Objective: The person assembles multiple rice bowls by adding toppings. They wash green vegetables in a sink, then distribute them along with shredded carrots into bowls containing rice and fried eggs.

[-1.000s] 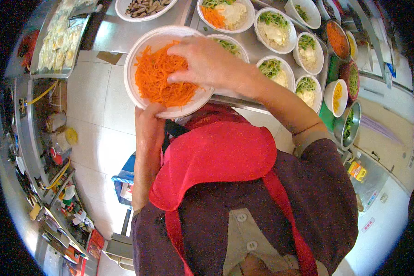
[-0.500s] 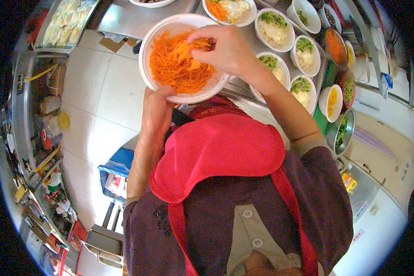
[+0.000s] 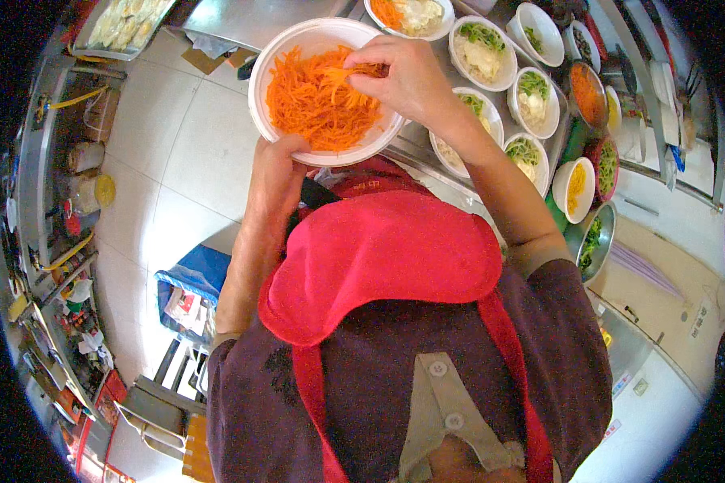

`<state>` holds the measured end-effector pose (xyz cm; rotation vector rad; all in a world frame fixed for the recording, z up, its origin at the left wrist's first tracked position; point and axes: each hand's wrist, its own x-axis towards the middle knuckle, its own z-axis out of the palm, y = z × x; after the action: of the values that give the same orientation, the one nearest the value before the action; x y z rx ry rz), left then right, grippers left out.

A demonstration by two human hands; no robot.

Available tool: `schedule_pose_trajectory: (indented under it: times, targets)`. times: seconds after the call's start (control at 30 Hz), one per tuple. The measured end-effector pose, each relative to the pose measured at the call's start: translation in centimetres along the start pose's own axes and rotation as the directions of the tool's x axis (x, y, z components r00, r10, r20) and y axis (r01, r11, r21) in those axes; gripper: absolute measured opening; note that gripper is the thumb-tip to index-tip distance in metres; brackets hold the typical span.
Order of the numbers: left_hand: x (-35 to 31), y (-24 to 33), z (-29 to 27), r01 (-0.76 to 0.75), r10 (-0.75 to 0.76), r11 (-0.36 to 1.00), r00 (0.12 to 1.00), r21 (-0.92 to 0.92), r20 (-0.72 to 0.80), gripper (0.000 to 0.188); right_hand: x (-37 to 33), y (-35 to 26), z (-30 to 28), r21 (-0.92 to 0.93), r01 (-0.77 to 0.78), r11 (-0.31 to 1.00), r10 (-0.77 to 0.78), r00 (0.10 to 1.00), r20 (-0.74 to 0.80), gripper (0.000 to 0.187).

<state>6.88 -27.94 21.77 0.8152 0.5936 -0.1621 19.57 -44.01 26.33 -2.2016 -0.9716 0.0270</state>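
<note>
My left hand (image 3: 279, 173) grips the near-left rim of a large white bowl (image 3: 340, 158), thumb over the edge, fingers out of sight beneath. The bowl is heaped with orange shredded carrot (image 3: 318, 113). Over its right side, my right hand (image 3: 407, 84) has its fingertips closed in a pinch on some carrot shreds. Just to the right stand several smaller white bowls, with green sprouts (image 3: 524, 150) and pale, creamy-looking food (image 3: 485, 60) in them. The one farthest left also has carrot shreds (image 3: 387, 13) in it.
A metal counter (image 3: 232, 22) lies ahead. Along the right are a bowl of yellow shreds (image 3: 577, 190), a metal bowl of leafy greens (image 3: 592, 241) and a container of orange shreds (image 3: 588, 95). A blue-lined bin (image 3: 197, 278) and shelving stand to my left.
My right hand has shifted slightly right over the carrot bowl, its fingers still pinched. The large bowl has moved a little, with my left hand still on its rim.
</note>
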Motion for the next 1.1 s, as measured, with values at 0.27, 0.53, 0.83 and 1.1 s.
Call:
schedule_pose_trajectory:
  times: [0.27, 0.53, 0.83, 1.1]
  targets:
    - [-0.2, -0.3, -1.1, -0.027, 0.022, 0.998, 0.996, -0.049, -0.086, 0.045, 0.3, -0.7, -1.2, 0.397, -0.286, 0.872, 0.292, 0.955, 0.044, 0.023]
    - [-1.2, 1.3, -7.3, -0.201, 0.172, 0.973, 0.960, -0.117, -0.220, 0.050, -0.8, 0.8, -1.7, 0.348, -0.406, 0.845, 0.436, 0.900, -0.010, 0.026]
    - [-1.6, 2.5, -9.6, -0.151, 0.117, 0.982, 0.960, -0.117, -0.254, 0.060, -2.2, 7.3, 8.8, 0.336, -0.471, 0.816, 0.548, 0.815, -0.188, 0.024]
    - [-0.9, 2.5, -10.5, -0.095, 0.065, 0.987, 0.974, -0.130, -0.219, 0.059, -1.5, 5.0, 7.2, -0.184, -0.395, 0.900, 0.378, 0.918, -0.120, 0.014]
